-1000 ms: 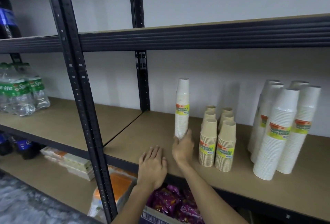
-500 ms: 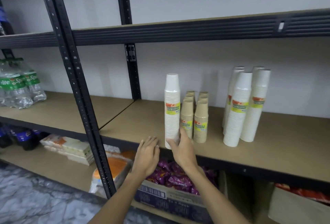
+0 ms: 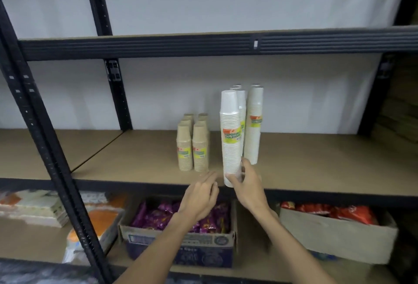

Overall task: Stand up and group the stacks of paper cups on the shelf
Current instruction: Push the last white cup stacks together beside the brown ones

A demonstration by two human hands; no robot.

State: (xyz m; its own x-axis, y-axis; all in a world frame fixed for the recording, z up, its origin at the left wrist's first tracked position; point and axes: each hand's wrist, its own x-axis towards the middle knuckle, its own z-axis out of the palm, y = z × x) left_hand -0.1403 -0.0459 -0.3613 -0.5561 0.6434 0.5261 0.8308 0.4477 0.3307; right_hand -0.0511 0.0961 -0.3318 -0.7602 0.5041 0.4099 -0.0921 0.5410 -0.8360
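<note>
My right hand grips the bottom of a tall white stack of paper cups, upright at the front edge of the middle shelf. Right behind it stand more tall white stacks, close together. A cluster of short brown cup stacks stands to the left of them, apart from the held stack. My left hand hovers at the shelf's front edge, fingers loosely apart, holding nothing.
A black upright post slants across the left. Below the shelf sit a cardboard box of purple packets, a box of red packets and wrapped packs on the lower shelf. Another shelf beam runs above.
My right hand has carried the tall white stack rightwards, from left of the brown cups to just in front of the other white stacks. My left hand has followed along the shelf edge.
</note>
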